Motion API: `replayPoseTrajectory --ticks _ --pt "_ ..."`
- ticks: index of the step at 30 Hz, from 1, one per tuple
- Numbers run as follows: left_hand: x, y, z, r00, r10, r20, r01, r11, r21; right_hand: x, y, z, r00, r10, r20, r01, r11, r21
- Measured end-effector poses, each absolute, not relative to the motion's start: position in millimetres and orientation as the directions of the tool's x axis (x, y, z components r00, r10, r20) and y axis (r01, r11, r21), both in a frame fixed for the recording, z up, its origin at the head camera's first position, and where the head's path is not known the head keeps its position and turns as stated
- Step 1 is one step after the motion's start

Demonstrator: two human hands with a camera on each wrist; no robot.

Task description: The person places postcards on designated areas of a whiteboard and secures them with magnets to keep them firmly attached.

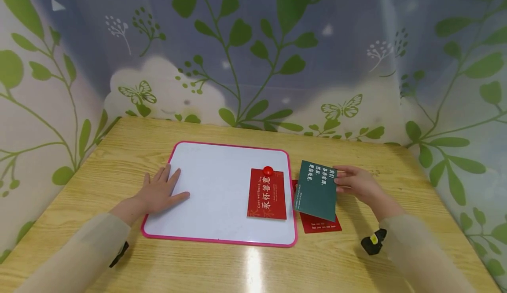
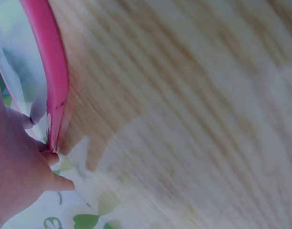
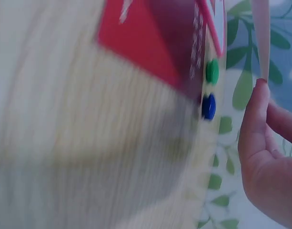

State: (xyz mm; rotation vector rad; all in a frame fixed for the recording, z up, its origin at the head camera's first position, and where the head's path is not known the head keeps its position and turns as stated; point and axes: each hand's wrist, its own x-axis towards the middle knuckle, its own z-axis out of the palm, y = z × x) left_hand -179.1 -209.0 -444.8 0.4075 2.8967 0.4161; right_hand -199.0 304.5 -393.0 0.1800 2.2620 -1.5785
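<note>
A whiteboard (image 1: 214,187) with a pink frame lies on the table. My left hand (image 1: 160,192) rests spread at its left edge, fingers straight; in the left wrist view the fingers (image 2: 60,183) reach past the pink rim. A red card (image 1: 267,196) with white writing lies on the board's right part, a round red magnet (image 1: 268,170) at its top edge. My right hand (image 1: 358,185) pinches a dark green card (image 1: 315,192) by its right edge. Held above the table, this card partly hides another red card (image 1: 322,226) beside the board.
In the right wrist view a green magnet (image 3: 212,71) and a blue magnet (image 3: 208,107) sit on the table beyond the lower red card. A leaf-patterned curtain (image 1: 253,64) stands behind the wooden table (image 1: 214,266) and along both sides.
</note>
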Motion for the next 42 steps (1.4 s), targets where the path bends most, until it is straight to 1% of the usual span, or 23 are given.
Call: replayPoseTrajectory --ticks 6,17,25,34,42 --pt "-177.4 -207.8 -440.8 -0.946 0.294 -0.141 0.239 0.919 0.314 -208.2 271.7 -390.4 -0.919 -0.129 -0.373 0.314 0.335 -0.888" --pt "-175.6 -204.8 -433.9 -0.944 0.288 -0.163 0.232 0.928 0.293 -222.6 219.9 -394.5 -0.917 -0.152 -0.369 0.314 0.296 -0.902" --pt "-177.2 -206.7 -435.4 -0.942 0.289 -0.169 0.233 0.929 0.289 -231.7 183.4 -399.1 -0.908 -0.140 -0.395 0.351 0.261 -0.899" --pt "-177.2 -209.4 -434.7 -0.944 0.284 -0.170 0.226 0.928 0.295 -239.1 138.2 -402.9 -0.906 -0.147 -0.396 0.337 0.314 -0.888" --pt "-176.9 -207.7 -433.2 -0.943 0.282 -0.177 0.225 0.932 0.285 -241.6 110.4 -404.3 -0.907 -0.139 -0.399 0.347 0.291 -0.891"
